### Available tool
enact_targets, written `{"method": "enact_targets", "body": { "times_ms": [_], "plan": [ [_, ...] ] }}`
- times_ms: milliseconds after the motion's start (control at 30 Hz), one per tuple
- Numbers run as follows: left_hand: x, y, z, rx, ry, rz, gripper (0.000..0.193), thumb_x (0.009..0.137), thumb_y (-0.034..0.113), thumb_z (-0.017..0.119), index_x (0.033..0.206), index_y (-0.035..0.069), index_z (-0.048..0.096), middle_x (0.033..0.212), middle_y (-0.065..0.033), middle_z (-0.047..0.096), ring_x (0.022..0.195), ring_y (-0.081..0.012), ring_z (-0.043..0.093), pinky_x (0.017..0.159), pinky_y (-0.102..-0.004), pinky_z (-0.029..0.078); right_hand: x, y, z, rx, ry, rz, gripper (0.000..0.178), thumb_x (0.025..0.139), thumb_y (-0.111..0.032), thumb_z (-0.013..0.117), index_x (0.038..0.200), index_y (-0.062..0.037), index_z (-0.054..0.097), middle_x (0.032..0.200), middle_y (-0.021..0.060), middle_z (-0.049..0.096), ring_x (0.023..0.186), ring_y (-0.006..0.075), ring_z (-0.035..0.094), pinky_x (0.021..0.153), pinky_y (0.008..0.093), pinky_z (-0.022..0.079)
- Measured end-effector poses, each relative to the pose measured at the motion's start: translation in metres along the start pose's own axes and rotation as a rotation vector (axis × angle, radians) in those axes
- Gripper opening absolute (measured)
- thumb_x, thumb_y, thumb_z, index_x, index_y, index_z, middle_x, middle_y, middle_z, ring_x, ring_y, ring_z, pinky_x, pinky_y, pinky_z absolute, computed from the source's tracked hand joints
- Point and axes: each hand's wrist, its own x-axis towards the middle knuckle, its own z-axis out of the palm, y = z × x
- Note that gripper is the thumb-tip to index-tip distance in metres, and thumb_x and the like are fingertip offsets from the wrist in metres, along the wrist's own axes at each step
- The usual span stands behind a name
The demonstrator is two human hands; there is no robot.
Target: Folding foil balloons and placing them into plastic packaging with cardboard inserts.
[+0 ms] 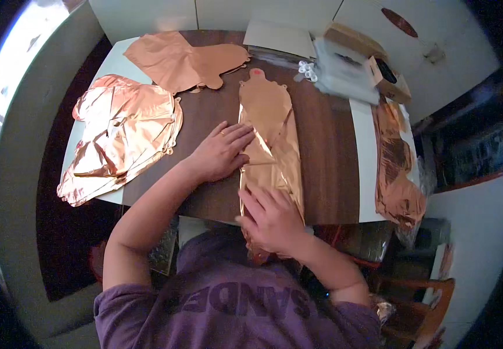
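A rose-gold foil balloon (pixel 272 125), flat and folded into a long strip, lies in front of me on the table. Its near end reaches past the table's front edge toward my body. My left hand (pixel 223 150) rests flat, fingers stretched, with its fingertips on the balloon's left edge beside a folded-over flap. Closer to me, my right hand (pixel 272 218) lies on the lower part of the strip, fingers extended and slightly blurred. A small tab with a red mark (pixel 257 73) sticks out at the far end.
A shiny stack of foil balloons (pixel 126 125) lies at left, with duller foil balloons (pixel 182 61) behind it. Folded foil balloons (pixel 394 163) line the right edge. Small white rings (pixel 307 71), clear plastic bags (pixel 344 70) and an open cardboard box (pixel 390 78) sit at back right. A wooden chair (pixel 432 308) stands lower right.
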Motion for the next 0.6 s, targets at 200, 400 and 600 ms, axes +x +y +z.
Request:
{"method": "enact_targets", "body": {
  "times_ms": [200,400,600],
  "plan": [
    [-0.001,-0.003,0.0,0.057,-0.021,-0.01,0.058,0.089,0.035,0.06,0.136,0.003,0.048,0.144,-0.0133,0.045,0.136,-0.0282,0.04,0.113,-0.0525,0.027,0.006,-0.009,0.011,-0.21,0.046,-0.092,0.07,0.081,-0.046,0.066,0.13,0.0028,0.052,0.138,0.0205,0.047,0.125,0.0363,0.043,0.103,0.047,0.036],
    [0.0,0.006,-0.008,0.059,-0.038,0.043,0.081,0.083,0.055,0.061,0.141,0.002,0.041,0.146,-0.0161,0.042,0.136,-0.0305,0.038,0.114,-0.053,0.023,-0.039,-0.031,0.011,-0.139,-0.085,-0.081,0.073,0.081,-0.048,0.065,0.132,0.0032,0.05,0.145,0.0214,0.041,0.132,0.037,0.038,0.104,0.0464,0.034],
    [-0.002,0.01,-0.019,0.055,-0.072,0.023,0.108,0.069,0.074,0.062,0.145,0.002,0.035,0.147,-0.0173,0.039,0.138,-0.0315,0.034,0.116,-0.053,0.018,-0.039,-0.028,0.003,0.068,0.132,-0.187,0.052,0.078,-0.031,0.071,0.118,0.0007,0.061,0.122,0.0167,0.06,0.11,0.028,0.057,0.093,0.0416,0.042]
  ]
}}
